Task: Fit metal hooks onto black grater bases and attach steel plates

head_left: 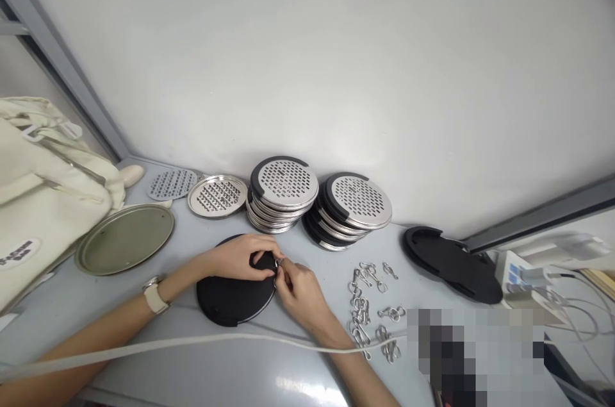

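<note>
A round black disc [230, 298] lies on the grey table in front of me, with a thin metal rim showing along its lower right edge. My left hand [243, 258] rests across its top, thumb and fingers closing around the right edge. At that same edge my right hand [300, 288] pinches a small shiny metal clip [278, 263], mostly hidden by the fingers. Several loose metal snap clips [360, 311] with rings are scattered to the right of my right forearm.
Behind the disc stand two stacks of perforated round metal plates with black rims, a left stack [284, 186] and a right stack [360, 202]. More plates [218, 195], an olive round tray [127, 240] and a cream bag [43, 182] are leftward. Black parts [451, 263] lie right; a white cable [230, 338] crosses in front.
</note>
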`<move>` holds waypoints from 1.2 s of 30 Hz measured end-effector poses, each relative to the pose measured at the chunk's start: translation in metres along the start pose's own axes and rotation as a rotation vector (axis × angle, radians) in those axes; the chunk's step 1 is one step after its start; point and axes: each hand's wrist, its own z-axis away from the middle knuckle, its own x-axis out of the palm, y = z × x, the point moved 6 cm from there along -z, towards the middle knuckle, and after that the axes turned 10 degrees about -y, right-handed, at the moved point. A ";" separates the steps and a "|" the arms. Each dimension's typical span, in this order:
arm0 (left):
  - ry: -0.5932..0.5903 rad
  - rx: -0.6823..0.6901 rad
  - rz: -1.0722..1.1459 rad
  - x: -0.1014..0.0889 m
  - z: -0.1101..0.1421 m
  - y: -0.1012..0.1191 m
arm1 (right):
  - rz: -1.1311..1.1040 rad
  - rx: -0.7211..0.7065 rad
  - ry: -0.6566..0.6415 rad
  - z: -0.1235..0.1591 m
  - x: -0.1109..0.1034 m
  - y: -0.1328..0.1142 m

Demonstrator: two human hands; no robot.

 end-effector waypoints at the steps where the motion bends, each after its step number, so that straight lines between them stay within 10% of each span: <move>1: 0.005 -0.005 -0.007 0.000 0.000 0.000 | -0.004 -0.005 0.003 0.000 0.000 0.000; 36: -0.020 -0.007 0.007 0.001 -0.001 0.001 | -0.025 0.013 -0.006 0.000 -0.002 -0.002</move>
